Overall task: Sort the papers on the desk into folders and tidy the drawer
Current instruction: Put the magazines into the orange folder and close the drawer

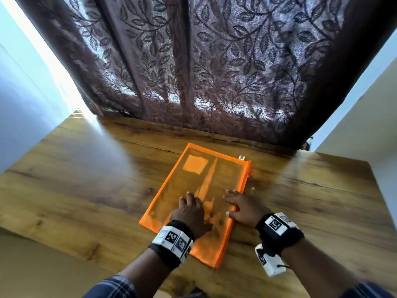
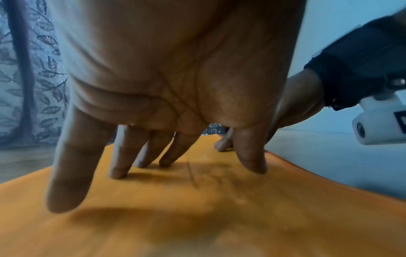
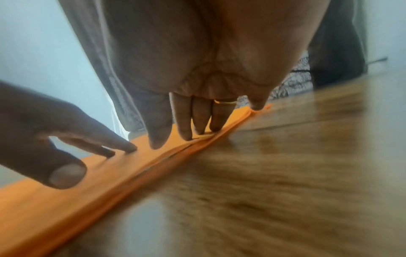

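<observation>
So the head view has a flat, see-through orange mesh zip folder [image 1: 199,196] lying near the middle of the wood-grain desk [image 1: 86,179], angled a bit, with pale paper shapes showing through it. The left hand [image 1: 190,211] sits on its near half and the right hand [image 1: 242,206] on its right zippered edge, both palm down with fingers straight and spread, gripping nothing. The left wrist view adds what you can't get from above: the fingertips [image 2: 118,172] actually press into the orange surface [image 2: 197,217], and the right hand's wrist strap with its white camera block [image 2: 382,121] pokes in from the right. The right wrist view shows the folder's edge [image 3: 153,165] slightly gaping along the zip, the right fingers [image 3: 184,132] lined along it, and a ring on one finger. Behind the desk hangs a dark brown leaf-patterned curtain [image 1: 214,61], backlit, with pale walls on both sides. Both wrist views are blurry.
</observation>
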A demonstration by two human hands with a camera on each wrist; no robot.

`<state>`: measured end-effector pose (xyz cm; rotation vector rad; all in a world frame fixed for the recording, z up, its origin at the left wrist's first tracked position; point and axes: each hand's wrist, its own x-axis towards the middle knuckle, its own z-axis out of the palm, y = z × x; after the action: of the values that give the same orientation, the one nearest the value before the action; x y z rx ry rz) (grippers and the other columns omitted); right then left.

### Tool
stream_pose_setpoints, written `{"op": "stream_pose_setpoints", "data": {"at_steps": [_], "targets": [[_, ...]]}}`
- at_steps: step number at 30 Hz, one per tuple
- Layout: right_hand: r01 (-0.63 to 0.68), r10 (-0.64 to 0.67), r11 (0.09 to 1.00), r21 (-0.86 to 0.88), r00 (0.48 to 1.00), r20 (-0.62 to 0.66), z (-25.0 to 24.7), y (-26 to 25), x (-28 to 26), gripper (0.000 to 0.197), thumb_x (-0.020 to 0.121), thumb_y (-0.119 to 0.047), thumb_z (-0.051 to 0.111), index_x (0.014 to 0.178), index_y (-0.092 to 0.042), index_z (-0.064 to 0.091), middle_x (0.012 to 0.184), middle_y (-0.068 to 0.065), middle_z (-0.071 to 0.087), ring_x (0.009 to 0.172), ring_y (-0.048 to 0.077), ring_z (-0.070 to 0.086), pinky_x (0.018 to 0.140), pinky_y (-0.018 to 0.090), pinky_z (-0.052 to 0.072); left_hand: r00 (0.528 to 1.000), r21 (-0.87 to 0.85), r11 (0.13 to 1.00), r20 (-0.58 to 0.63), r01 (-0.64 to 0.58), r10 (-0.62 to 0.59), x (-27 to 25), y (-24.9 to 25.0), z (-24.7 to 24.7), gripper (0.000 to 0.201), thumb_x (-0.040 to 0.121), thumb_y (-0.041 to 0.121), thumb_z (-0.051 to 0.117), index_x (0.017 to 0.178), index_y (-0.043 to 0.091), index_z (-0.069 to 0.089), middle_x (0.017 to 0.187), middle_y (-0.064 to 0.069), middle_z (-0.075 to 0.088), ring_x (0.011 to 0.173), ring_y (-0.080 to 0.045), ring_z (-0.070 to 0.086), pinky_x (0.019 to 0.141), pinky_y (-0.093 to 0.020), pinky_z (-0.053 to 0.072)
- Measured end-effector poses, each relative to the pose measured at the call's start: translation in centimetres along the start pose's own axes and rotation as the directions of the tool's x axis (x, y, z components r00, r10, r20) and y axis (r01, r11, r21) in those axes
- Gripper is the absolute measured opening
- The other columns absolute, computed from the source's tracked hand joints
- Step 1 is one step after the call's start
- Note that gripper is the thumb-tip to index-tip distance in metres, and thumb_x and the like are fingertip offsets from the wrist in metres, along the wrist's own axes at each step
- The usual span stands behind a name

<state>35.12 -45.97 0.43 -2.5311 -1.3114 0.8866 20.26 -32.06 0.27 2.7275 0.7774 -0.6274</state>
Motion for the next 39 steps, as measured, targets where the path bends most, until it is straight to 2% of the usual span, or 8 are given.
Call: {"op": "stream_pose_setpoints", "data": {"at_steps": [4, 9, 12, 17, 27, 33, 37, 39], "targets": [[-0.078, 0.08, 0.986, -0.144, 0.997, 0.008, -0.2, 0.4, -1.9, 0.054, 0.098, -0.048, 0.047, 0.149, -0.033, 0.04, 0.163, -0.013, 0.024, 0.15, 0.012, 0.024, 0.119, 0.058, -0.006, 0.995, 0.019, 0.998, 0.088, -0.056, 0.054, 0.6, 0.7, 0.6, 0.119, 0.075, 0.072, 0.063, 0.155, 0.008, 0.003, 0.164, -0.014, -0.006, 0.15, -0.041, 0.003, 0.108, -0.064, 0.034], [-0.23, 0.212, 0.961, -0.155, 0.969, -0.128, 0.9, 1.5, -7.2, 0.042, 0.095, -0.053, 0.046, 0.129, -0.033, 0.061, 0.134, -0.009, 0.063, 0.129, 0.018, 0.054, 0.121, 0.052, 0.009, 0.978, 0.13, 0.974, 0.118, -0.187, 0.172, 1.4, 3.9, 0.2, 0.119, 0.076, 0.065, 0.07, 0.157, 0.015, -0.001, 0.165, -0.007, -0.016, 0.151, -0.036, -0.009, 0.108, -0.072, 0.025], [-0.316, 0.29, 0.932, -0.177, 0.944, -0.159, 2.0, 3.2, -11.0, 0.04, 0.095, -0.053, 0.044, 0.117, -0.029, 0.067, 0.119, -0.004, 0.07, 0.118, 0.018, 0.061, 0.12, 0.054, 0.008, 0.994, 0.134, 0.988, 0.087, -0.077, 0.066, 1.0, 6.8, 0.0, 0.126, 0.074, 0.065, 0.071, 0.156, 0.019, -0.012, 0.162, -0.009, -0.025, 0.148, -0.04, -0.02, 0.107, -0.076, 0.014], [-0.451, 0.433, 0.884, -0.127, 0.89, -0.146, 4.3, 6.5, -15.9, 0.05, 0.093, -0.06, 0.034, 0.109, -0.028, 0.069, 0.111, -0.003, 0.072, 0.109, 0.019, 0.063, 0.118, 0.051, 0.017, 0.995, 0.017, 0.997, 0.074, -0.069, 0.068, -0.3, 10.3, 2.4, 0.107, 0.084, 0.065, 0.059, 0.156, 0.014, -0.001, 0.166, -0.006, -0.007, 0.149, -0.043, 0.002, 0.109, -0.07, 0.026], [-0.543, 0.529, 0.839, -0.044, 0.831, -0.175, 7.7, 6.3, -22.4, 0.047, 0.095, -0.061, 0.036, 0.111, -0.031, 0.068, 0.11, -0.008, 0.071, 0.109, 0.015, 0.062, 0.119, 0.051, 0.013, 0.968, 0.041, 0.967, 0.026, -0.251, 0.25, -4.9, 11.7, 6.9, 0.105, 0.089, 0.069, 0.044, 0.156, 0.007, -0.009, 0.164, -0.018, -0.01, 0.152, -0.033, -0.008, 0.122, -0.052, 0.007], [-0.555, 0.543, 0.831, 0.033, 0.799, -0.256, 8.5, 4.4, -24.1, 0.041, 0.097, -0.056, 0.04, 0.113, -0.028, 0.067, 0.11, -0.006, 0.071, 0.109, 0.018, 0.062, 0.121, 0.049, 0.016, 0.929, 0.189, 0.924, -0.108, -0.332, 0.355, -6.2, 10.9, 7.2, 0.092, 0.09, 0.069, 0.04, 0.155, 0.011, 0.011, 0.163, -0.016, 0.013, 0.15, -0.033, 0.014, 0.118, -0.055, 0.021], [-0.535, 0.527, 0.833, 0.144, 0.685, -0.502, 9.5, 3.2, -25.5, 0.028, 0.095, -0.046, 0.052, 0.086, -0.024, 0.067, 0.077, -0.002, 0.07, 0.081, 0.023, 0.065, 0.089, 0.038, 0.046, 0.84, 0.224, 0.871, -0.245, -0.437, 0.484, -8.4, 10.6, 7.1, 0.061, 0.094, 0.058, 0.041, 0.142, 0.022, 0.039, 0.154, -0.002, 0.038, 0.143, -0.022, 0.034, 0.114, -0.052, 0.028], [-0.501, 0.531, 0.835, 0.227, 0.628, -0.569, 10.6, 3.1, -26.3, 0.025, 0.093, -0.042, 0.057, 0.08, -0.023, 0.064, 0.069, -0.002, 0.065, 0.071, 0.024, 0.061, 0.072, 0.034, 0.045, 0.815, 0.163, 0.874, -0.316, -0.458, 0.486, -9.9, 10.5, 7.4, 0.045, 0.094, 0.054, 0.043, 0.129, 0.026, 0.051, 0.144, 0.004, 0.05, 0.137, -0.018, 0.041, 0.107, -0.046, 0.037]]}}
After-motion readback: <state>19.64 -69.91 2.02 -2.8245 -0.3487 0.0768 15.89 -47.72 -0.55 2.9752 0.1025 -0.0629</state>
